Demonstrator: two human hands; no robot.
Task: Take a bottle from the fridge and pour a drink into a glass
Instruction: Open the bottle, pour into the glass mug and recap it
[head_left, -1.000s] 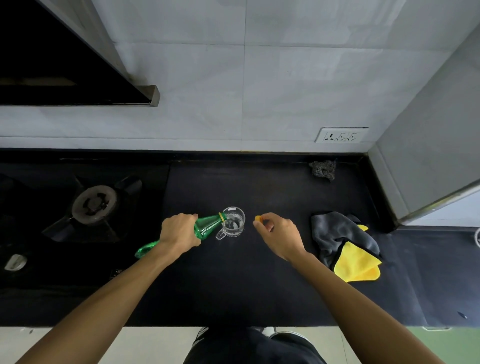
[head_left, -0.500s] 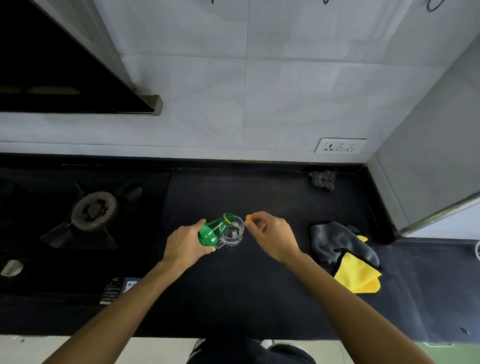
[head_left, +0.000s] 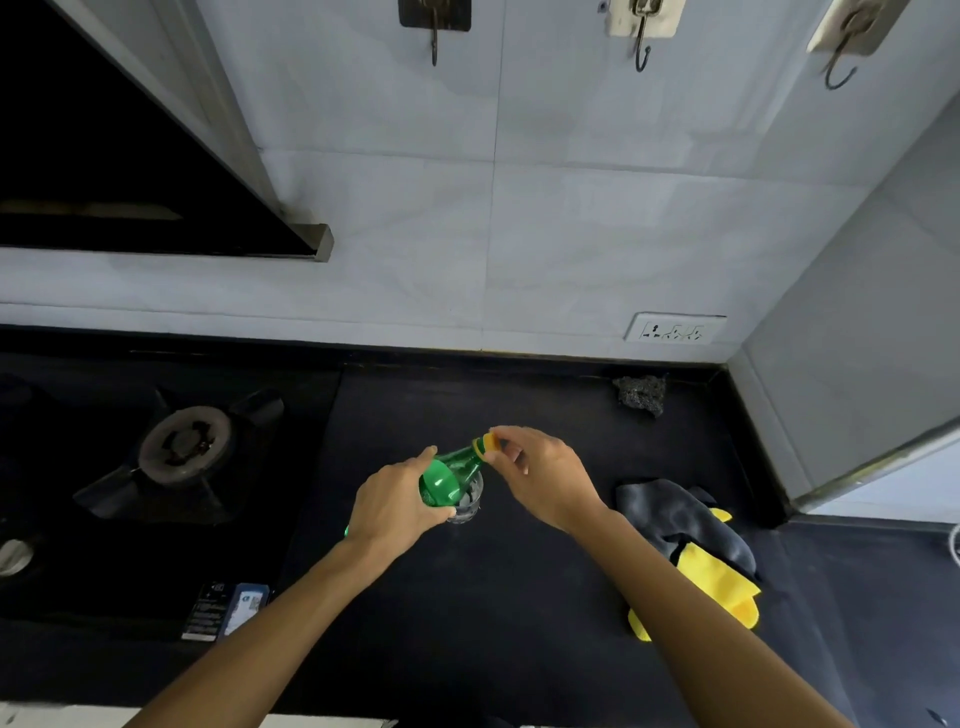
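Far left: a black cooker hood (head_left: 130, 156) is mounted on the pale tiled wall, above a round gas burner with black pan supports (head_left: 184, 452). Printed stickers (head_left: 228, 608) are seen at the hob's near edge.

Centre, above the black stone surface (head_left: 467, 623): the left hand (head_left: 395, 504) is wrapped around the body of a green plastic bottle (head_left: 449, 475), which is held tilted, neck up and away. Just beneath it a clear glass (head_left: 471, 503) is partly hidden by bottle and fingers and stands on the surface. A yellow cap (head_left: 487, 446) sits at the bottle's mouth and is pinched by the fingertips of the right hand (head_left: 540, 478). Whether the cap is fully seated cannot be told.

Right: a dark scouring pad (head_left: 640, 394) lies near the back wall, and a crumpled grey and yellow cloth (head_left: 685, 525) lies on the surface beside the right forearm. A white switch socket (head_left: 675, 328) is set in the wall above.
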